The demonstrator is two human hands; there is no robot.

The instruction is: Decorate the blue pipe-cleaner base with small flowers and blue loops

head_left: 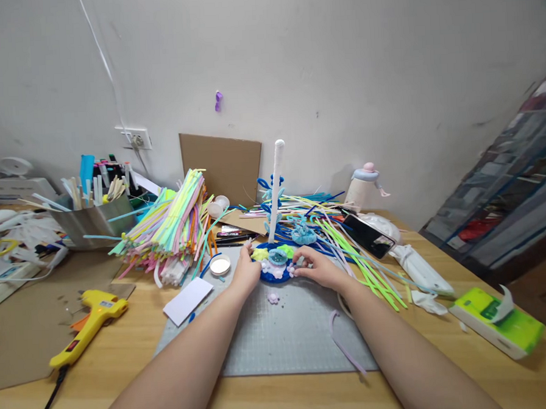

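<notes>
The round blue pipe-cleaner base (pixel 270 278), bearing an upright white post (pixel 277 195), sits on the gray cutting mat (pixel 289 347). The left hand (pixel 246 270) curls, partly closed, against its left edge; the right hand (pixel 316 268) pinches a small lilac flower (pixel 291 269) at its right edge. A loose lilac flower (pixel 273 298) lies in front; a yellow glue gun (pixel 92 321) rests leftward on the desk (pixel 126 365).

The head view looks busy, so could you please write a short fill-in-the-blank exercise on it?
The hot glue gun is coloured ____.
The white rod rises above a base coloured dark ____.
The person's ____ hand is the one nearer the green tissue pack.
A brown sheet of ____ leans against the wall.

Missing words: yellow; blue; right; cardboard.
</notes>
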